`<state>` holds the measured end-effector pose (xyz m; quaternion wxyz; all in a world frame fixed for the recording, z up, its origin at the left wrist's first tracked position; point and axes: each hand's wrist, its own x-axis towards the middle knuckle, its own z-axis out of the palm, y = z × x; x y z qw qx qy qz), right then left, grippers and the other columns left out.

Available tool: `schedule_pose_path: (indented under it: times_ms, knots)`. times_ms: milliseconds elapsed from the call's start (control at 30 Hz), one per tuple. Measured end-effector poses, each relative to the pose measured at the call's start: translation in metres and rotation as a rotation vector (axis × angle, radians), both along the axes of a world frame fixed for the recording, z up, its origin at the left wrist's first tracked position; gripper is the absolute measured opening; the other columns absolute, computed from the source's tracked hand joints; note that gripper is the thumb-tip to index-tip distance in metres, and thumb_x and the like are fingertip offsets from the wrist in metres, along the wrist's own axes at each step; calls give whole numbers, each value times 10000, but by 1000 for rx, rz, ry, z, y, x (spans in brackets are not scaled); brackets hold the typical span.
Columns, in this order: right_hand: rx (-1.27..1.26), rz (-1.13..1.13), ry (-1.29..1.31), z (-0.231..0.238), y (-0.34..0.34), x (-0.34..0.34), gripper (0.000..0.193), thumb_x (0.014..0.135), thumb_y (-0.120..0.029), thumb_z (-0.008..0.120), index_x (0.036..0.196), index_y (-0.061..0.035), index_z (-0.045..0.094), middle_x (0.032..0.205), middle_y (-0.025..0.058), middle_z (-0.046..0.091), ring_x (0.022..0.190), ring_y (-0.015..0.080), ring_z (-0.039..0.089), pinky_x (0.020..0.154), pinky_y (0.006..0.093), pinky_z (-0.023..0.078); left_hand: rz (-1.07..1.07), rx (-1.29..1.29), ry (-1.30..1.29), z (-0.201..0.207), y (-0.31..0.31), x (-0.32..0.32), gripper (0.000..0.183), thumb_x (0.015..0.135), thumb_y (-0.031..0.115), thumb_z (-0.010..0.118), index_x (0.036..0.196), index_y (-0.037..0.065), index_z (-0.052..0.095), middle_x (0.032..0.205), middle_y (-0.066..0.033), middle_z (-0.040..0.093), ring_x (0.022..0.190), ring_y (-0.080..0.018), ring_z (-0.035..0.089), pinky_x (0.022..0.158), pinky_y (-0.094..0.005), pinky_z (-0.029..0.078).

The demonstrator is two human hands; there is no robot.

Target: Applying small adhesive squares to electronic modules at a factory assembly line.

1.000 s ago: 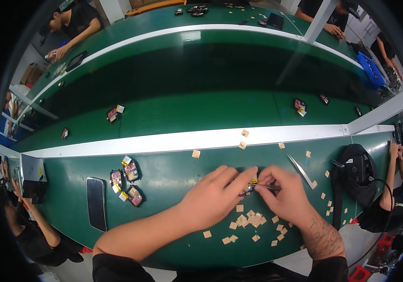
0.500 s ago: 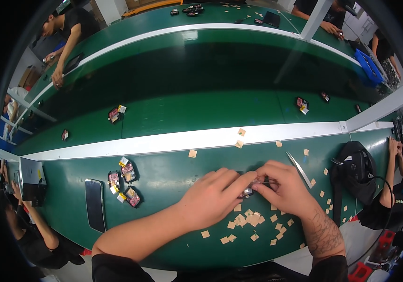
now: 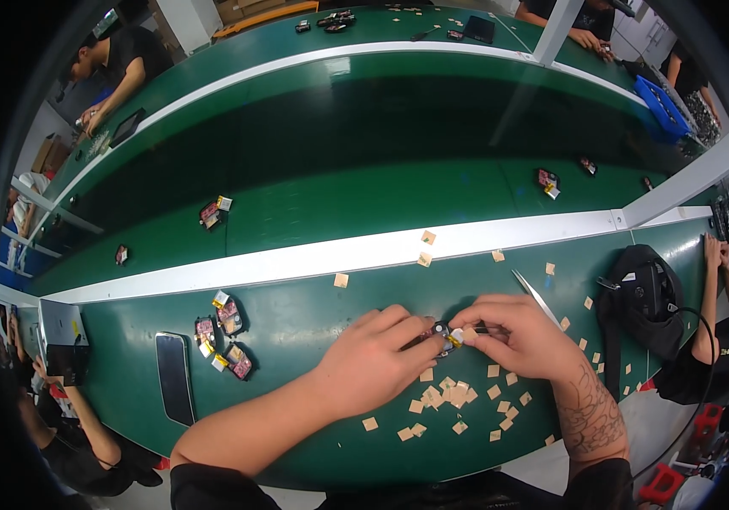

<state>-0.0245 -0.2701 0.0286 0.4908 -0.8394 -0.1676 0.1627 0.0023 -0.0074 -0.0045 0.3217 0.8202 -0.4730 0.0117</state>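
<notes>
My left hand (image 3: 377, 353) is closed around a small black electronic device (image 3: 440, 329) just above the green table, its fingers covering most of it. From the right, my right hand (image 3: 513, 337) pinches a small silver battery with yellow tape (image 3: 457, 337) at the device's edge. Whether the battery lies inside the casing or only against it, I cannot tell. Below both hands lies a loose pile of small tan adhesive squares (image 3: 448, 393). To the left rest several open devices (image 3: 228, 316) with pink boards and silver batteries.
White tweezers (image 3: 539, 297) and a black bag (image 3: 643, 293) lie at the right. A phone (image 3: 175, 378) sits left, near a white box (image 3: 65, 327). Beyond a white rail (image 3: 296, 262), more devices (image 3: 211, 212) lie on green surface. Co-workers sit around the table.
My hands have drawn slightly apart, and the device between them has turned, showing its black casing and the yellow-taped battery. Across the table at left, a co-worker's arm has pulled back.
</notes>
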Motion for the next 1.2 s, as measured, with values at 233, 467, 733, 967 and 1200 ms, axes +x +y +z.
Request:
schedule_pose_path:
  times_ms: [233,467,733,967,1200]
  knots:
    - [-95,-75,-114,-5,16,-10,259,931,33,719,1183,-25,717,1010,115,702,839,290,736,728,354,600,-20,66,-129,1,2,-1,318,847,213,784,1128,71,738,1141,-29,673,1054,-219,625,866,-366,550]
    - [-202,-96,-212,-1,29,-20,250,946,55,703,1181,-31,712,974,138,693,823,334,709,716,397,586,-20,49,-77,0,1,1,348,809,191,865,1127,81,776,1214,-51,716,1032,-239,665,848,-384,574]
    - [-138,-102,-196,-7,31,-20,268,914,45,745,1167,-25,691,1021,119,701,811,327,734,698,381,616,-10,-54,65,-3,2,5,318,843,171,846,1101,73,689,1162,-68,709,981,-278,665,844,-397,585]
    - [-145,-166,-69,-5,30,-18,238,926,31,770,1159,-5,741,947,78,691,681,170,629,603,299,509,6,-82,100,-4,3,4,296,872,165,825,1110,77,673,1114,-68,693,993,-283,662,838,-403,580]
    - [-141,-205,-60,-4,34,-19,242,919,50,754,1157,7,752,936,74,690,629,146,576,580,287,466,-9,-104,133,-7,5,1,327,884,148,801,1166,80,650,1075,-72,661,1003,-293,653,863,-418,562]
